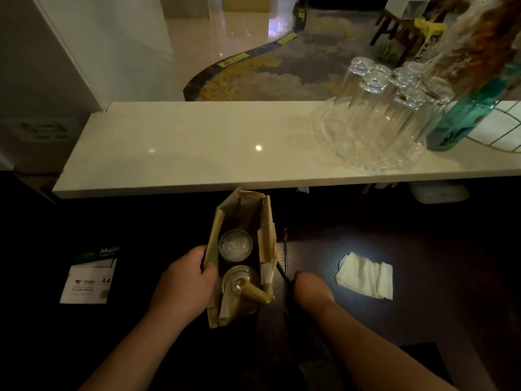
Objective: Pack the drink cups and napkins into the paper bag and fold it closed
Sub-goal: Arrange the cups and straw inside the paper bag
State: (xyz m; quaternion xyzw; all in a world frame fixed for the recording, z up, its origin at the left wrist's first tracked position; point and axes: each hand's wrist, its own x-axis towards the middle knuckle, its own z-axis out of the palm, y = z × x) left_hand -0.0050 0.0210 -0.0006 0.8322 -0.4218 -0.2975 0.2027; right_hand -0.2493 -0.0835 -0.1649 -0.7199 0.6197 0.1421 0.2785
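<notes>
Bare forearms, no sleeves, unadorned hands [183, 280]

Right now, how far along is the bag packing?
Done: two lidded cups stand inside the open paper bag. In hand: the left hand grips the bag's left wall; the right hand is down on the dark counter beside the bag, by thin dark sticks, grip unclear. Left: the napkins lie outside, right of the bag, and the top is not yet folded.

Paper bag [242, 258] upright, mouth open, two lidded cups [235, 245] inside. Left hand [184, 280] grips bag's left wall. Right hand [310, 289] just right of bag, curled on dark surface. Napkins [365, 275] farther right, apart.
</notes>
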